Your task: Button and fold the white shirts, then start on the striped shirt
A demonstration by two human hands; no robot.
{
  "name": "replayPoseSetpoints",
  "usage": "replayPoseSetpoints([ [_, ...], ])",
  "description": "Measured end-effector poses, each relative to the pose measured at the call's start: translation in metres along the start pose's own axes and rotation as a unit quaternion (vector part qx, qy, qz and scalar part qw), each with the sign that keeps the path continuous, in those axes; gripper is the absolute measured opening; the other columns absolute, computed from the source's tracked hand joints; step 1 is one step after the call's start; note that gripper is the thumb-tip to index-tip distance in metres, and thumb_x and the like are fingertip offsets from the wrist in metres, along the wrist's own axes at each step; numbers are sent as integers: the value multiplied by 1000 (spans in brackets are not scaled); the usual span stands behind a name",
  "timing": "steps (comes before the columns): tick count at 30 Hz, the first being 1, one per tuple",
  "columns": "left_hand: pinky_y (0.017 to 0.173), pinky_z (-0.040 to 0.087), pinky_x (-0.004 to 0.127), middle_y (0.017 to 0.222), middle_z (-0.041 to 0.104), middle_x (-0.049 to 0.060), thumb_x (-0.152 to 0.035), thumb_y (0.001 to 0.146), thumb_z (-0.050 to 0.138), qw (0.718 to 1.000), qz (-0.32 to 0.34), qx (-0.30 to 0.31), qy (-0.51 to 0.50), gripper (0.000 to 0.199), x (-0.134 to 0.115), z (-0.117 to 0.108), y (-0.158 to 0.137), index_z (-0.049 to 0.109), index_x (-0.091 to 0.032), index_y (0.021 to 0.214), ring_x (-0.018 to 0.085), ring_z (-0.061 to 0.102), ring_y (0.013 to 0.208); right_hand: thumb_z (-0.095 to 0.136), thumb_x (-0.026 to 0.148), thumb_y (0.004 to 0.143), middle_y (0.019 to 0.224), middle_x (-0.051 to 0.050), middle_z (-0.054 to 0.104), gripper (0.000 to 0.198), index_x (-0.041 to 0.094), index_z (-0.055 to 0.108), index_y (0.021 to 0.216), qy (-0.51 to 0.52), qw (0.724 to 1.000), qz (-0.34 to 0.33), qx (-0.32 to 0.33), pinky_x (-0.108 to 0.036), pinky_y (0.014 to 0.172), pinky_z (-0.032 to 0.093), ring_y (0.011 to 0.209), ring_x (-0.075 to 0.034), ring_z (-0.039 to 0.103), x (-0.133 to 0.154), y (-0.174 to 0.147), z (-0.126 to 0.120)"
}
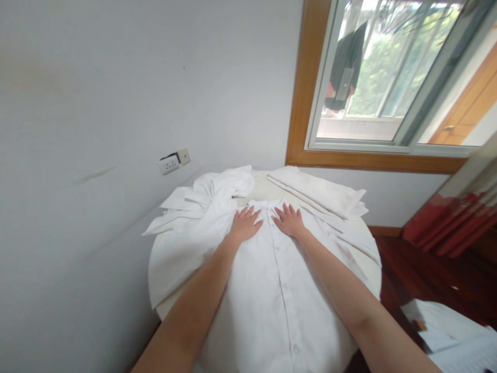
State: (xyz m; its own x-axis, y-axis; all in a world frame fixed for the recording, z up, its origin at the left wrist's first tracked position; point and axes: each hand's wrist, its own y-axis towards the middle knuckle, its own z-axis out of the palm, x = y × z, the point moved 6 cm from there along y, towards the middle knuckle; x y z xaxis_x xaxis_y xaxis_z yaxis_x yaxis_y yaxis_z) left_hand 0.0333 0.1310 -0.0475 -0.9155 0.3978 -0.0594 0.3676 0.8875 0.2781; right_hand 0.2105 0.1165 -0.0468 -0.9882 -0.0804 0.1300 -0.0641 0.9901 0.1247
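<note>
A white shirt (256, 295) lies front up on the round table (263, 185), collar (267, 203) pointing toward the wall (233, 88), its long axis running nearly straight back to the person along the button line (280, 269). The left hand (246, 224) and right hand (289, 220) lie open, palms down on it, flanking that line near the collar.

Bare forearms (337, 282) taper toward narrower wrists (233, 239); the bare left hand (244, 225) and bare right hand (290, 221) have slender fingers (286, 210).
</note>
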Motion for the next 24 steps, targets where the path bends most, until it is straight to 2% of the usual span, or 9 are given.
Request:
replayPoseSetpoints([
  [4,113,17,53,151,34,3,-57,90,30,1000,-3,7,-10,57,1,4,2,40,-34,141,29,26,139,17,65,91,157,-6,14,63,37,25,147,-3,1000,12,29,-56,110,9,143,-30,10,-1,4,6],
  [8,111,19,54,151,34,3,-57,90,30,1000,1,11,-4,56,-2,-1,0,40,-33,141,29,27,139,20,63,92,157,-7,16,63,35,25,147,-1,1000,10,27,-56,109,12,142,-30,13,0,1,2],
  [11,109,27,48,146,41,7,-48,92,34,1000,4,-18,21,52,-7,-13,-4,43,-29,139,27,36,134,20,51,96,154,-8,26,54,30,34,144,5,999,11,-51,-53,109,16,140,-27,21,3,-7,-14],
  [13,105,33,42,140,48,10,-37,93,35,998,6,-44,43,47,-13,-25,-8,46,-23,137,25,43,127,19,40,98,149,-7,36,48,27,45,136,10,995,10,-94,-50,110,17,138,-24,25,5,-14,-26],
  [15,101,37,40,132,55,11,-28,92,35,997,10,-53,60,42,-21,-35,-12,51,-21,131,24,49,120,21,33,98,144,-6,42,45,25,56,125,10,996,-2,-93,-49,110,17,137,-22,27,7,-21,-33],
  [17,99,38,41,131,56,11,-25,92,35,997,16,-49,65,39,-31,-39,-18,56,-21,125,25,50,118,25,31,97,143,-5,44,42,26,60,120,5,997,-24,-72,-48,111,17,137,-22,26,11,-27,-36],
  [19,100,37,45,136,51,11,-31,93,35,998,8,-40,52,40,-37,-38,-25,55,-23,127,27,47,122,29,32,96,146,-4,40,41,28,54,128,1,998,-40,-54,-49,110,18,139,-23,23,14,-34,-35],
  [21,101,34,53,143,45,9,-45,93,33,999,-15,-10,26,46,-40,-28,-34,50,-28,133,31,41,129,32,39,95,152,-5,31,46,31,41,140,3,998,-50,-30,-51,109,21,141,-26,19,17,-42,-28],
  [24,104,24,63,149,36,7,-60,90,29,999,-25,20,0,57,-42,-13,-46,41,-34,139,34,30,136,28,52,94,155,-6,22,55,32,30,146,2,999,-51,13,-55,107,20,142,-30,16,17,-53,-10],
])
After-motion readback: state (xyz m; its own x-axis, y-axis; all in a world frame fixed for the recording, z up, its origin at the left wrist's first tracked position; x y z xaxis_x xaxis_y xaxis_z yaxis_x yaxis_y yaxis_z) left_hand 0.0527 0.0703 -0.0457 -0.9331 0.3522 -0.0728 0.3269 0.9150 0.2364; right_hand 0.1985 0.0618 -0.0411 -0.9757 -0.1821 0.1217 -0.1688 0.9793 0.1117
